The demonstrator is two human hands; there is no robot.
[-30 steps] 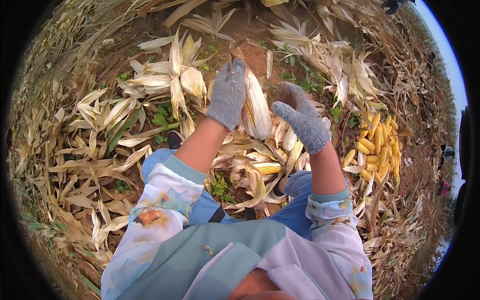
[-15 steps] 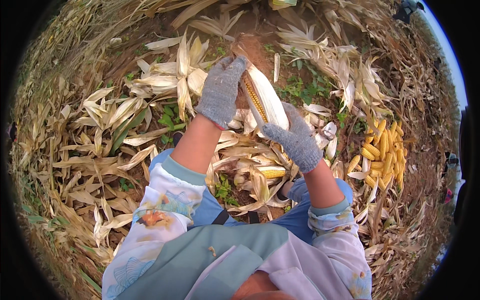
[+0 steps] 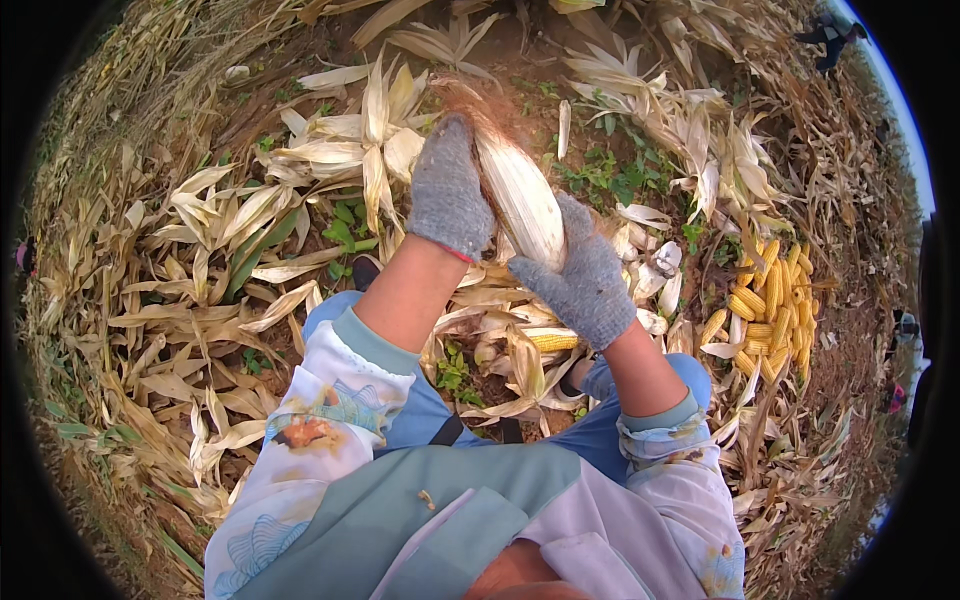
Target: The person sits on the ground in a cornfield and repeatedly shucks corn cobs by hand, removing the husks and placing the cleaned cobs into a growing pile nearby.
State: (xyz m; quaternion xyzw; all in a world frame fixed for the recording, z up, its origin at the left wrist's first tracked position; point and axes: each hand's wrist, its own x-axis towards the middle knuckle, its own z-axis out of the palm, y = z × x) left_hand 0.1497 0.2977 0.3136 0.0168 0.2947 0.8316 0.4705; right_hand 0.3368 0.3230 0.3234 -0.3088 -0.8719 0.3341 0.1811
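Note:
An ear of corn [image 3: 520,195], wrapped in pale dry husk, is held up in front of me with its brown silk end pointing away. My left hand [image 3: 450,190], in a grey knit glove, is closed against the ear's left side near the silk end; its fingertips are partly hidden. Around the lower end of the ear, my right hand [image 3: 585,280] is closed, gloved the same way, with the thumb across the near side. No kernels show on the held ear. Below the hands, a partly husked corn cob [image 3: 552,341] lies among loose husks [image 3: 525,365] between my legs.
Husked yellow cobs [image 3: 770,310] are heaped on the ground at the right. Dry husks and stalks [image 3: 210,330] cover the left side, with green weeds [image 3: 615,175] growing through bare soil beyond my hands. Another person [image 3: 832,40] is far off at the upper right.
The strip of yellow kernels that showed on the held ear is now out of sight. My left hand has turned and come slightly nearer along the ear; my right hand still grips the lower end.

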